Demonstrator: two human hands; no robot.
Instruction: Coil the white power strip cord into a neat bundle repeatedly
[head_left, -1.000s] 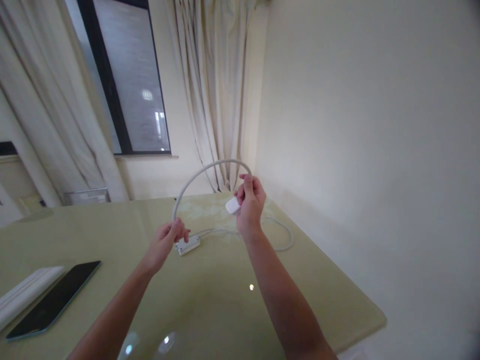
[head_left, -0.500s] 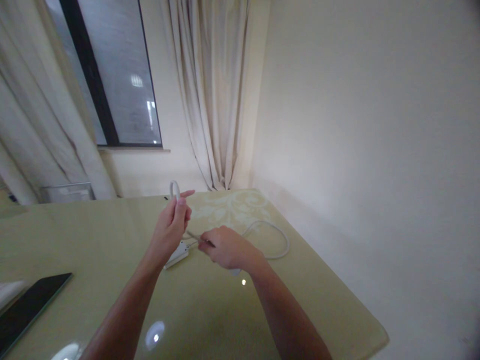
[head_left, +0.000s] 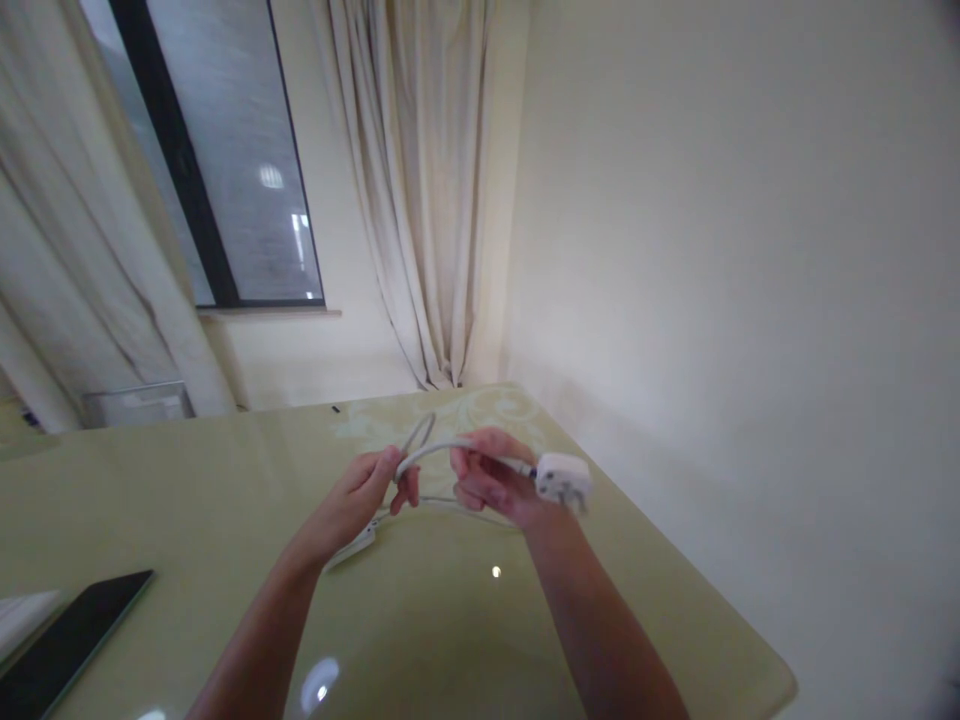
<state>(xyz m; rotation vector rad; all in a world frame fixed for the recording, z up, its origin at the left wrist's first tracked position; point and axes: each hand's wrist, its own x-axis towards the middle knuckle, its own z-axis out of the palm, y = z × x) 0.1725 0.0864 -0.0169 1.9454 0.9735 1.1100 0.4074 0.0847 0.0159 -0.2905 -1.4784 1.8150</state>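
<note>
A white power cord (head_left: 439,446) stretches in a bent loop between my two hands above the table. My left hand (head_left: 367,490) pinches it between thumb and fingers, with a small loop rising just behind. Closed round the cord near its end, my right hand (head_left: 495,475) is palm-side toward me. The white plug (head_left: 564,480) hangs out past that wrist, its prongs pointing down and blurred. Below my left hand a white power strip (head_left: 352,548) lies on the table, partly covered by the hand. More cord runs from it toward the right, behind my right wrist.
The pale green glossy table (head_left: 420,630) meets the wall (head_left: 675,350) along its right side. A dark flat tablet-like object (head_left: 75,640) lies at the left, beside a white object (head_left: 26,620). Curtains (head_left: 420,200) and a window stand behind. A tiny dark item (head_left: 336,409) lies near the back edge.
My right hand has turned over and lifted, bringing the plug up into view. My left hand has moved right and lower. The cord loop on the right of the table has been drawn in.
</note>
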